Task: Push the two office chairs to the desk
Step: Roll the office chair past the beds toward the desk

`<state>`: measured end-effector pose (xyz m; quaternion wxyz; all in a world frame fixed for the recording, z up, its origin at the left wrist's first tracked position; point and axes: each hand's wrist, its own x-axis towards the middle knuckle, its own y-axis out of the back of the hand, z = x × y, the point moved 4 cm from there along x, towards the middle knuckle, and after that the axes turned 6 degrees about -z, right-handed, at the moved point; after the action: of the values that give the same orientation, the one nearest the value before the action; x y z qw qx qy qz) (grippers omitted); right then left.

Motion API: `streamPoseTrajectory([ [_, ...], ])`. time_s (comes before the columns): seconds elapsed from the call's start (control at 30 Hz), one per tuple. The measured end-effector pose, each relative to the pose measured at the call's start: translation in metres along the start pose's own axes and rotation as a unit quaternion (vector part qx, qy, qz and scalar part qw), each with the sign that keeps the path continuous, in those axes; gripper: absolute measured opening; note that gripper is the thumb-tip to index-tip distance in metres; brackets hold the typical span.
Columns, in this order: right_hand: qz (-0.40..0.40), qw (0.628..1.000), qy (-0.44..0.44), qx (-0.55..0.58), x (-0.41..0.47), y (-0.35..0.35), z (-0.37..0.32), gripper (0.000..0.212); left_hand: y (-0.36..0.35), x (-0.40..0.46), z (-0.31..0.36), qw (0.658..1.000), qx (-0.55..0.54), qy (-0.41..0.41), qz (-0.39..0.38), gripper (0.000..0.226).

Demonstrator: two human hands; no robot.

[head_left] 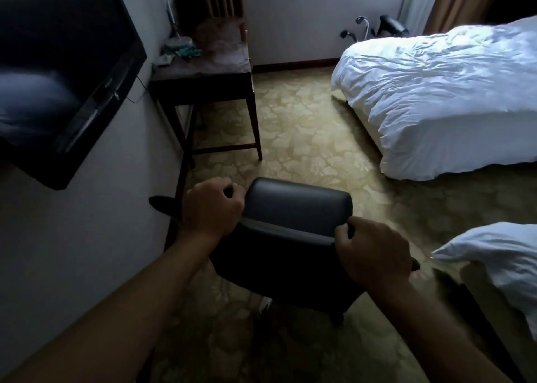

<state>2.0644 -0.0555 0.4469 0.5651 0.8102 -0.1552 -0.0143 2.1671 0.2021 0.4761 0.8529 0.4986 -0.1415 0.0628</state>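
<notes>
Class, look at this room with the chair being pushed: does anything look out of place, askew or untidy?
Yes. The desk top is cluttered with crumpled bags and small items. The bed duvet is rumpled. The chair, gripped by the left hand and right hand, stands away from the desk.

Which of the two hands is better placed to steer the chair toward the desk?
Probably the right hand: the desk stands ahead to the left, and it grips the chair back on the far side. The left hand grips the near corner.

Left hand (213,207), right hand (374,255) grip chair (293,208) backrest; desk (203,76) ahead.
</notes>
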Motion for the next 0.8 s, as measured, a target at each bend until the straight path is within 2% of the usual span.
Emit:
streamPoseTrajectory([
  [0.1, -0.014, 1.0, 0.02, 0.005, 0.047, -0.014, -0.009, 0.035, -0.011, 0.043, -0.011, 0.998, 0.007, 0.05, 0.028, 0.033],
  [0.2, -0.035, 0.999, 0.027, 0.009, 0.095, -0.026, -0.014, 0.034, -0.03, 0.089, -0.021, 0.998, -0.006, 0.064, 0.008, 0.035],
  [0.53, -0.025, 0.999, 0.028, 0.017, 0.252, -0.062, -0.034, 0.033, -0.074, 0.242, -0.039, 0.998, -0.025, 0.056, 0.009, 0.04],
  [0.8, -0.035, 0.999, -0.014, -0.022, 0.367, -0.091, -0.055, 0.031, -0.104, 0.361, -0.051, 0.998, -0.04, 0.042, -0.011, 0.04],
])
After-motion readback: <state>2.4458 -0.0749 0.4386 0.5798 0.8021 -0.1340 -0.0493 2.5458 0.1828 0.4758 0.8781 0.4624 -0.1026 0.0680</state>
